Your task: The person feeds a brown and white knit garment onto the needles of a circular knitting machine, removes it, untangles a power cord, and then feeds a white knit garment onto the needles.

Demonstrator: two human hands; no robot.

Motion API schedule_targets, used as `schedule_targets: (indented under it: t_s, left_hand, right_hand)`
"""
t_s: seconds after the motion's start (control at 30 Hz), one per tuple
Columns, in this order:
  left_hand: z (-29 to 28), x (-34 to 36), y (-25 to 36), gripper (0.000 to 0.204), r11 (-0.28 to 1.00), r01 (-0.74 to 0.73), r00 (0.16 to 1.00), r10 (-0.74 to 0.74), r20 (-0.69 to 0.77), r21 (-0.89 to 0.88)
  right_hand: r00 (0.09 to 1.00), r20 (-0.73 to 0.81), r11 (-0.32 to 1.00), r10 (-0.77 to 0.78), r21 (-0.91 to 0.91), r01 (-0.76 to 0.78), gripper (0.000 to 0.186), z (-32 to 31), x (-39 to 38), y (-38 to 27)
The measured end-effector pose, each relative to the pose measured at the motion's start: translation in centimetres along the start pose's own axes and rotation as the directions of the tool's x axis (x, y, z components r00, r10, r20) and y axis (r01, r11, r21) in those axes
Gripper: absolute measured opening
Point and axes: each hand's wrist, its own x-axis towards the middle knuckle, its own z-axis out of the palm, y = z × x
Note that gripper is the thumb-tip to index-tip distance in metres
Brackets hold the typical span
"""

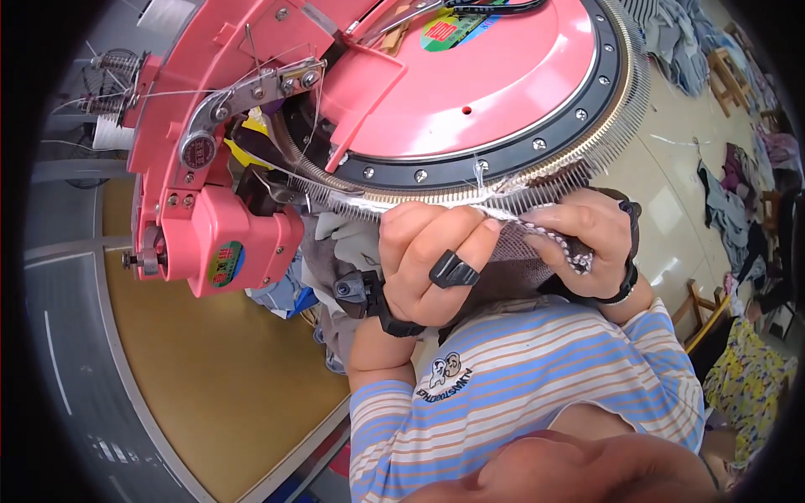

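Note:
A pink circular knit-linking machine [453, 92] has a ring of fine needles [579, 184] along its rim, with a pale strip lying across the needles. My left hand [432, 260] is closed at the ring, its fingertips gripping the edge of a mauve-grey knitted fabric [520, 251]. My right hand [591, 239] pinches the fabric's speckled edge [575, 261] just to the right, close under the needle tips. Most of the fabric is hidden behind my hands.
The machine's side housing [239, 239] and thread spools [113, 134] stand left, above a tan board [201, 360] inside a grey metal frame. Piled garments [683, 50], wooden stools [725, 80] and yellow floral fabric [746, 386] are on the right over a tiled floor [667, 210].

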Motion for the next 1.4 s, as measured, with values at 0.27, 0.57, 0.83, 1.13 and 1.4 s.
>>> schedule_targets:
  t_s: [0.27,0.57,0.83,1.13,1.4]
  left_hand:
    - [0.5,-0.3,-0.5,0.024,0.992,-0.093,0.994,0.097,-0.046,0.083]
    - [-0.1,-0.9,-0.6,0.020,0.987,-0.064,0.998,0.063,0.011,0.144]
    - [0.0,-0.8,-0.2,0.014,0.941,-0.104,0.994,0.092,0.053,0.323]
    - [-1.0,0.1,-0.6,0.018,0.931,-0.149,0.982,0.099,0.162,0.332]
    - [-0.9,0.4,-0.6,0.018,0.941,-0.106,0.986,0.056,0.160,0.323]
  right_hand:
    - [0.995,-0.025,0.989,-0.097,-0.112,0.094,0.028,-0.3,-1.1,0.3]
    - [0.956,-0.065,0.952,-0.285,-0.136,0.274,0.028,0.0,-1.0,1.2]
    - [0.934,-0.174,0.948,-0.312,-0.129,0.292,0.020,0.9,-0.5,1.6]
    - [0.896,-0.272,0.935,-0.352,-0.156,0.320,0.018,2.2,0.4,2.1]
    - [0.873,-0.352,0.940,-0.337,-0.182,0.289,0.021,3.4,0.0,2.0]
